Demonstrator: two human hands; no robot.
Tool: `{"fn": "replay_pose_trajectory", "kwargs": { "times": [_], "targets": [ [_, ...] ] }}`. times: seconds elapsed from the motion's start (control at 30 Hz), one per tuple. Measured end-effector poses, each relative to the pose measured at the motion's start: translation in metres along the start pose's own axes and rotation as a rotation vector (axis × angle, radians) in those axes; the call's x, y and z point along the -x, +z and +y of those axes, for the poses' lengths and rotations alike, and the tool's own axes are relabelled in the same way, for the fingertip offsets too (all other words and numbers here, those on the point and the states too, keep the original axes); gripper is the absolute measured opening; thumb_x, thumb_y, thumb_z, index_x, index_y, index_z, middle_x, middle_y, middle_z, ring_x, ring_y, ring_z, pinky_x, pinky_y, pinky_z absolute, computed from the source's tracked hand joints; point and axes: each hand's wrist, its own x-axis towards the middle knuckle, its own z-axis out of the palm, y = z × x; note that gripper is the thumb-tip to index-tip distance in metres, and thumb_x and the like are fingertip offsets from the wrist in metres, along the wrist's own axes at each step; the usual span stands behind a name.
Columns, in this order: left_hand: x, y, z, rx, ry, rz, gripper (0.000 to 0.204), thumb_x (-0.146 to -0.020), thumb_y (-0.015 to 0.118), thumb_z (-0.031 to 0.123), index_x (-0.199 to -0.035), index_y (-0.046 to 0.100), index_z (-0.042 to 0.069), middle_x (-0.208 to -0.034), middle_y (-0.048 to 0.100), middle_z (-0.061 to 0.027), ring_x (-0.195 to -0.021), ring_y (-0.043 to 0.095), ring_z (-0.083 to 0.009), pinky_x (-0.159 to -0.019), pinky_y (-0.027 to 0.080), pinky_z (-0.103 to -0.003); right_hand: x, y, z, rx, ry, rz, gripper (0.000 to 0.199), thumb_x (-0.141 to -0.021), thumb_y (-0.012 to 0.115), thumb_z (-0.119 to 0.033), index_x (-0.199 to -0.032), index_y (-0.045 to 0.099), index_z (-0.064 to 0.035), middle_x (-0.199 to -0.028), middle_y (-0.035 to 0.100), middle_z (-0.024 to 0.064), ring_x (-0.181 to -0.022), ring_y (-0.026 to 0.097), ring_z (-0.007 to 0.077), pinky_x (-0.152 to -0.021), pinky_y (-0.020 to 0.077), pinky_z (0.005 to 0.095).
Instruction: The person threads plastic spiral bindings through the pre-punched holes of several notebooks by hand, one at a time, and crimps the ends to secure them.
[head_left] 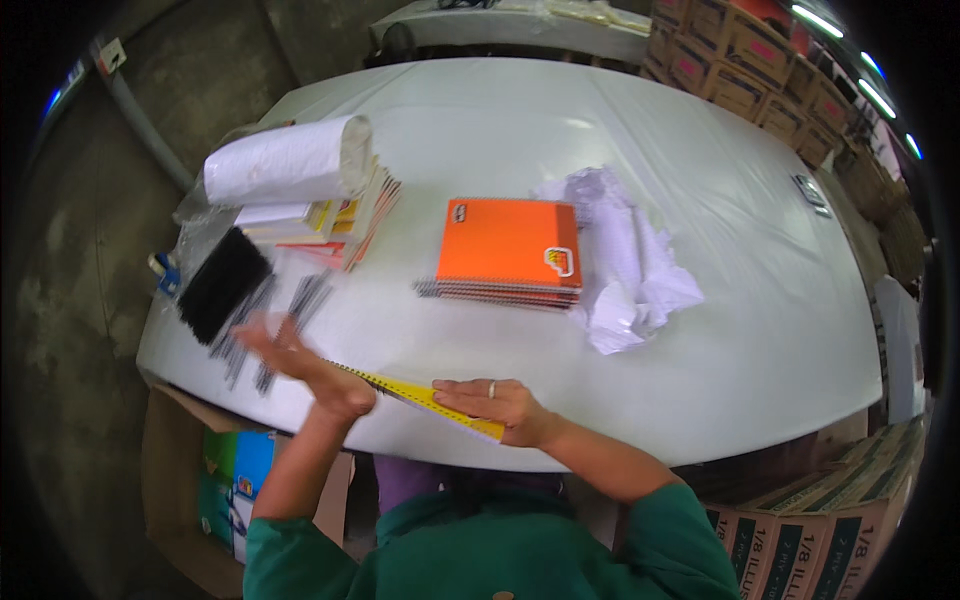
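Yellow spiral notebook [430, 400] at the table's [700, 330] six-o'clock edge, held edgewise: right hand [500, 402] grips it, left hand [300, 365] open, fingers spread against its ten-o'clock end. Overhanging, it could slip floorward.

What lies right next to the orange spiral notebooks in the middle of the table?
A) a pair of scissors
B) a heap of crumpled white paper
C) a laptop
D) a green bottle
B: the crumpled white paper lies against the right side of the orange notebook stack on the white table; no scissors, bottle or laptop shows there.
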Motion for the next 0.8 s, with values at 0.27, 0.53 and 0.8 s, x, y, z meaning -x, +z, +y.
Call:
{"fn": "replay_pose_trajectory", "kwargs": {
  "times": [0.27, 0.53, 0.8],
  "targets": [
    [-0.047, -0.009, 0.032, 0.068, 0.126, 0.096, 0.110, -0.071, 0.035, 0.081, -0.139, 0.015, -0.002, -0.145, -0.001, -0.0287, -0.135, 0.003, -0.0394, -0.105, -0.002, -0.058, 0.005, -0.001, 0.004, 0.006, 0.002, -0.039, 0.053, -0.070, 0.061, 0.004, -0.122, 0.052, -0.0033, -0.121, 0.056, 0.0138, -0.106, 0.058, 0.0270, -0.085, 0.0498, 0.0329],
    [-0.009, -0.004, 0.051, 0.106, 0.339, 0.013, 0.101, -0.076, 0.027, 0.078, -0.138, 0.023, -0.001, -0.143, 0.012, -0.0282, -0.134, -0.003, -0.0459, -0.104, -0.004, -0.061, 0.003, -0.005, 0.008, 0.064, 0.002, 0.042, 0.060, -0.065, 0.058, 0.007, -0.123, 0.051, -0.0044, -0.118, 0.057, 0.0126, -0.102, 0.059, 0.0268, -0.083, 0.0496, 0.0328],
    [0.006, 0.006, 0.072, 0.220, 0.382, -0.156, 0.094, -0.078, 0.032, 0.075, -0.137, 0.026, 0.001, -0.139, 0.018, -0.0319, -0.133, 0.007, -0.0478, -0.102, -0.003, -0.063, 0.007, -0.003, 0.014, 0.048, 0.023, 0.074, 0.075, -0.057, 0.054, 0.009, -0.130, 0.044, -0.0050, -0.118, 0.056, 0.0153, -0.096, 0.060, 0.0303, -0.078, 0.0504, 0.0339]
  ]
}}
